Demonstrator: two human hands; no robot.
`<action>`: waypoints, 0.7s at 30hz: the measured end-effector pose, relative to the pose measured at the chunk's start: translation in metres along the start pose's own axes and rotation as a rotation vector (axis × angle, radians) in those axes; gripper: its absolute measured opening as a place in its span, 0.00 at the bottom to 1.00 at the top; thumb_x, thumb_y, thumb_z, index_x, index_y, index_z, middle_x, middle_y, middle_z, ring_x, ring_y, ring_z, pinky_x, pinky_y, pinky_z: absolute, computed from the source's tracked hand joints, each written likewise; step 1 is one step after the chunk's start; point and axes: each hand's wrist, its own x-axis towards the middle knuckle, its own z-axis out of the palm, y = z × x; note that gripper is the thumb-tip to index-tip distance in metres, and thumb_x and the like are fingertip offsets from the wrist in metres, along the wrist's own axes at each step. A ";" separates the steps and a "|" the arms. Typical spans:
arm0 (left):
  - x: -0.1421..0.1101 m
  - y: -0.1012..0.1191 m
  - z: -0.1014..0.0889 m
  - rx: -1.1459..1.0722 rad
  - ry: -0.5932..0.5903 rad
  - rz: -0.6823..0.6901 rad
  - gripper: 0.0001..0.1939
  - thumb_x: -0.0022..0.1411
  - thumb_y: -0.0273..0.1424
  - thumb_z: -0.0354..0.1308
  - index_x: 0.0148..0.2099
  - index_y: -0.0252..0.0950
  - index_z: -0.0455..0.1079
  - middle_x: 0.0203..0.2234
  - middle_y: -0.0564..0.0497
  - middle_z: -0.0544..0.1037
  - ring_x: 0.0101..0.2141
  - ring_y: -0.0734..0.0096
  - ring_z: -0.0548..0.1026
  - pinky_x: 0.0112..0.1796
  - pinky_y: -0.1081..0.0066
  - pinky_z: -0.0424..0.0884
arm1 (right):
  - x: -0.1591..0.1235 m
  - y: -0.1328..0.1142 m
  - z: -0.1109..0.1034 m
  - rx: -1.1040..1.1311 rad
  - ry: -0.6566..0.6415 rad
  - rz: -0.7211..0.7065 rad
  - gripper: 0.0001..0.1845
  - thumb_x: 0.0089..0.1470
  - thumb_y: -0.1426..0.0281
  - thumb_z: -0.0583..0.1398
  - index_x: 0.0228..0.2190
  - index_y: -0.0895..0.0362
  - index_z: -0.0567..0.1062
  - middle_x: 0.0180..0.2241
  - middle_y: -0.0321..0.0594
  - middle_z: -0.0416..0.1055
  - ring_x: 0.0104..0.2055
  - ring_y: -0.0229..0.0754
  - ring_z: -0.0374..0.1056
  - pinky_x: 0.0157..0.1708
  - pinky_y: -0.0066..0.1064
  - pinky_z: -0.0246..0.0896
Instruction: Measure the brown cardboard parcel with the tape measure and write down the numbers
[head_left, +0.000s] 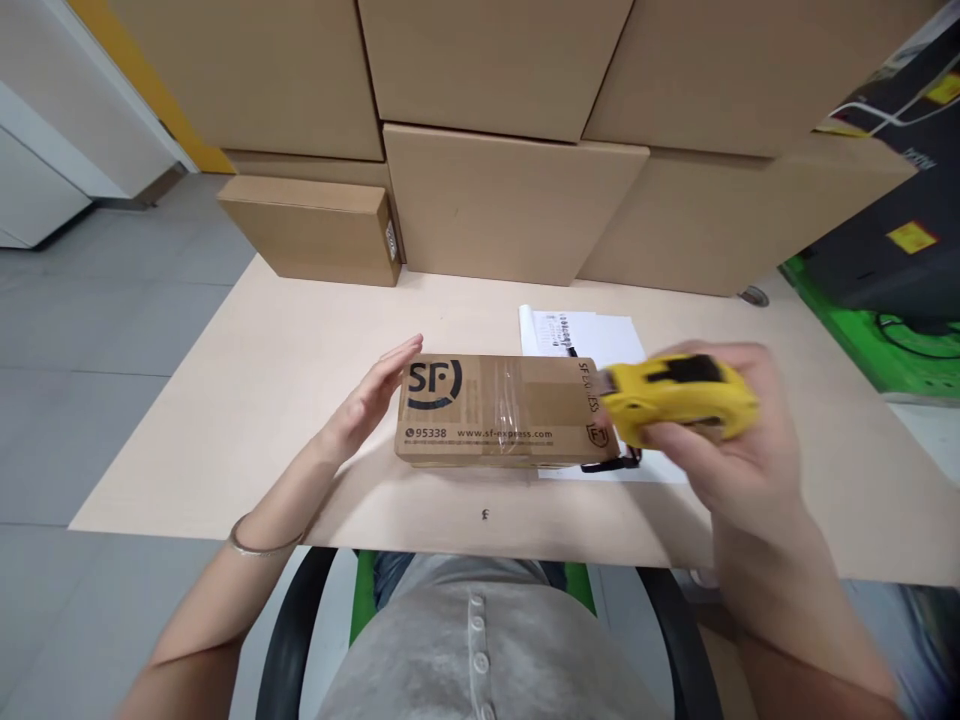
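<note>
Foreground: a grey shirt with a buttoned placket [479, 645] lies between the black curved armrests of a chair [294, 640]. Beyond it is a pale wood-toned table [180, 440] bearing a small dark mark near its front edge. The left hand [367, 400] is open, fingers extended and close together, grasping nothing, beside the left end of the brown cardboard SF Express box [499, 410]; contact cannot be determined. This box lies flat, centrally on the table, with clear tape (wrinkled and glossy) across its middle. The right hand [739, 440] is closed around a yellow plastic hand tool with a black panel [679, 398], its blurred tip at the box's right end; whether they touch cannot be determined. White printed papers [622, 335] extend behind and beneath the box's right part. Background: a plain brown carton [322, 230] at left, stacked large cartons [510, 205] along the far edge, and a dark machine [877, 260] at right.
</note>
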 end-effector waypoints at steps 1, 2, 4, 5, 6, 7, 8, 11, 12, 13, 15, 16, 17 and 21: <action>0.003 0.001 0.007 -0.031 0.082 -0.001 0.34 0.70 0.62 0.46 0.67 0.53 0.72 0.74 0.54 0.63 0.76 0.49 0.52 0.74 0.47 0.48 | 0.017 -0.010 0.008 0.043 -0.055 -0.062 0.24 0.60 0.50 0.64 0.50 0.42 0.62 0.49 0.43 0.71 0.44 0.54 0.76 0.39 0.44 0.72; 0.006 0.001 0.015 -0.064 0.141 -0.019 0.33 0.71 0.61 0.44 0.63 0.51 0.76 0.72 0.53 0.68 0.74 0.48 0.56 0.73 0.46 0.51 | 0.033 -0.021 0.018 0.042 -0.145 -0.126 0.23 0.60 0.52 0.66 0.49 0.45 0.63 0.47 0.43 0.73 0.42 0.52 0.76 0.39 0.42 0.71; 0.011 0.002 0.026 -0.123 0.208 -0.086 0.32 0.72 0.59 0.44 0.56 0.47 0.79 0.66 0.51 0.75 0.71 0.46 0.62 0.71 0.44 0.55 | 0.062 -0.038 0.040 0.004 -0.380 -0.240 0.24 0.58 0.54 0.67 0.48 0.48 0.64 0.43 0.40 0.75 0.37 0.47 0.74 0.35 0.38 0.68; 0.013 0.002 0.030 -0.145 0.240 -0.106 0.30 0.71 0.59 0.46 0.53 0.46 0.80 0.64 0.51 0.77 0.71 0.46 0.64 0.71 0.44 0.57 | 0.074 -0.045 0.052 -0.033 -0.479 -0.259 0.22 0.60 0.55 0.66 0.49 0.49 0.65 0.45 0.41 0.76 0.38 0.47 0.75 0.35 0.36 0.67; 0.014 0.001 0.033 -0.161 0.273 -0.121 0.29 0.70 0.58 0.48 0.52 0.45 0.79 0.61 0.50 0.79 0.69 0.45 0.65 0.70 0.45 0.58 | 0.084 -0.050 0.063 -0.068 -0.561 -0.281 0.21 0.62 0.55 0.64 0.49 0.49 0.65 0.46 0.41 0.76 0.39 0.46 0.75 0.35 0.35 0.66; 0.014 0.000 0.034 -0.172 0.305 -0.133 0.27 0.69 0.57 0.51 0.50 0.44 0.79 0.58 0.49 0.81 0.68 0.44 0.67 0.69 0.45 0.60 | 0.091 -0.055 0.072 -0.102 -0.622 -0.298 0.19 0.64 0.55 0.63 0.50 0.50 0.65 0.47 0.41 0.76 0.39 0.46 0.75 0.35 0.34 0.65; 0.014 -0.003 0.034 -0.176 0.331 -0.147 0.25 0.67 0.56 0.53 0.49 0.43 0.78 0.55 0.48 0.82 0.66 0.42 0.69 0.67 0.46 0.63 | 0.096 -0.058 0.080 -0.135 -0.659 -0.316 0.18 0.66 0.56 0.62 0.50 0.50 0.65 0.48 0.41 0.76 0.39 0.45 0.74 0.34 0.33 0.64; 0.011 -0.010 0.032 -0.164 0.373 -0.196 0.24 0.63 0.54 0.57 0.47 0.41 0.77 0.48 0.46 0.83 0.59 0.38 0.75 0.62 0.44 0.69 | 0.103 -0.065 0.093 -0.234 -0.703 -0.355 0.15 0.66 0.57 0.61 0.47 0.51 0.67 0.47 0.41 0.75 0.35 0.44 0.73 0.31 0.33 0.60; 0.010 -0.011 0.030 -0.156 0.372 -0.200 0.24 0.61 0.54 0.58 0.47 0.40 0.76 0.48 0.46 0.83 0.57 0.37 0.75 0.61 0.44 0.69 | 0.103 -0.066 0.095 -0.258 -0.705 -0.364 0.14 0.66 0.57 0.62 0.46 0.51 0.67 0.47 0.42 0.75 0.35 0.43 0.72 0.31 0.33 0.59; 0.010 -0.013 0.029 -0.147 0.364 -0.194 0.24 0.61 0.54 0.59 0.47 0.40 0.76 0.49 0.45 0.82 0.57 0.38 0.75 0.61 0.44 0.69 | 0.103 -0.066 0.094 -0.270 -0.707 -0.375 0.13 0.66 0.58 0.62 0.46 0.51 0.68 0.47 0.42 0.75 0.35 0.44 0.72 0.31 0.33 0.60; 0.010 -0.013 0.028 -0.139 0.321 -0.156 0.24 0.60 0.54 0.62 0.48 0.42 0.76 0.51 0.46 0.81 0.60 0.39 0.73 0.64 0.43 0.65 | 0.103 -0.064 0.090 -0.268 -0.704 -0.393 0.12 0.66 0.60 0.62 0.46 0.52 0.69 0.48 0.43 0.75 0.37 0.45 0.73 0.33 0.34 0.62; 0.010 -0.013 0.027 -0.137 0.291 -0.129 0.23 0.61 0.54 0.62 0.49 0.42 0.76 0.53 0.47 0.80 0.62 0.40 0.72 0.66 0.43 0.63 | 0.101 -0.062 0.085 -0.265 -0.698 -0.397 0.12 0.66 0.61 0.62 0.47 0.51 0.70 0.48 0.42 0.75 0.38 0.45 0.74 0.35 0.34 0.63; 0.011 -0.012 0.026 -0.136 0.262 -0.100 0.22 0.62 0.53 0.63 0.49 0.43 0.76 0.54 0.47 0.80 0.64 0.41 0.70 0.67 0.43 0.60 | 0.099 -0.058 0.078 -0.266 -0.685 -0.392 0.13 0.65 0.61 0.62 0.48 0.51 0.70 0.48 0.42 0.75 0.39 0.45 0.74 0.35 0.35 0.64; 0.014 -0.012 0.022 -0.137 0.174 -0.044 0.17 0.64 0.49 0.64 0.50 0.48 0.77 0.55 0.50 0.80 0.72 0.44 0.61 0.69 0.43 0.55 | 0.081 -0.036 0.032 -0.311 -0.590 -0.260 0.13 0.63 0.59 0.65 0.47 0.49 0.75 0.44 0.40 0.78 0.39 0.47 0.75 0.36 0.35 0.66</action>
